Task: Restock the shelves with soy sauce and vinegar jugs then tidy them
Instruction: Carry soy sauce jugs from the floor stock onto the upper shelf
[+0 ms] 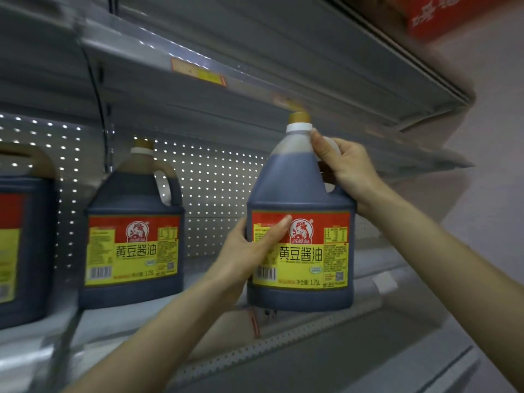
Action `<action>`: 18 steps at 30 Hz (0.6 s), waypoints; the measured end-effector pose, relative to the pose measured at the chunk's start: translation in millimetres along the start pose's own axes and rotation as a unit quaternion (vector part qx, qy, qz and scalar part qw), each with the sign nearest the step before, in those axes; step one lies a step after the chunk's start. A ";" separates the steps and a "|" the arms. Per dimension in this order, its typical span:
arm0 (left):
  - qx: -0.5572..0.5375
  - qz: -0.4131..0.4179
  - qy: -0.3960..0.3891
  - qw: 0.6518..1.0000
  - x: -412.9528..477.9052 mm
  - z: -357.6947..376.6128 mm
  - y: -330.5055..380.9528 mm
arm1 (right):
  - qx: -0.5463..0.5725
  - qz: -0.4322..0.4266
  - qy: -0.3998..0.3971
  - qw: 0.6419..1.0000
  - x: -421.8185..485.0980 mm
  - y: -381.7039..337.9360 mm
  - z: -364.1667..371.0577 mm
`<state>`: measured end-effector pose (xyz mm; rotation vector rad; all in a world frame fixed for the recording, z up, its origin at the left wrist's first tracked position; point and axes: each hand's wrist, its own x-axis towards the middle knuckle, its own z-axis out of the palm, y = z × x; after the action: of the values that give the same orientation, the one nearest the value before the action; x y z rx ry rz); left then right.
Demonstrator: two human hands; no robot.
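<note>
A dark soy sauce jug [306,194] with a red-and-yellow label and a tan cap is held upright at the front edge of the grey metal shelf [215,268]. My right hand [344,167] grips its handle near the neck. My left hand [249,251] holds its lower left side, thumb lying across the label. A second, identical jug [133,236] stands on the shelf to the left. A third jug [19,245] is cut off by the left edge of the view.
A perforated back panel [215,188] closes the shelf behind the jugs. The shelf above [198,72] hangs just over the held jug's cap and carries price tags. A red carton [450,12] sits on the top shelf at the right. Bare shelf extends right of the held jug.
</note>
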<state>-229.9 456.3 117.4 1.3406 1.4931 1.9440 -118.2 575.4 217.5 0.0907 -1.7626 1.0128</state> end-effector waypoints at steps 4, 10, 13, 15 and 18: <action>0.039 0.008 0.043 0.998 8.2 -13.8 13.4 | 0.059 -0.012 -0.003 0.998 17.2 3.8 12.2; 0.052 -0.007 0.112 0.992 21.0 -38.1 4.6 | 0.082 -0.014 -0.019 0.996 42.5 36.3 42.6; 0.053 -0.028 0.142 0.988 30.1 -49.1 -9.4 | 0.091 0.014 -0.023 0.996 53.7 66.3 59.7; 0.046 -0.035 0.159 0.986 35.8 -55.0 -22.5 | 0.108 0.034 -0.026 0.993 59.2 82.9 70.1; 0.052 -0.032 0.177 0.982 46.6 -61.4 -35.8 | 0.094 0.047 -0.020 0.994 67.8 104.9 80.3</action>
<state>-313.1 470.1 107.5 1.0047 1.7965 2.1732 -260.5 615.5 203.8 0.1485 -1.7168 1.2529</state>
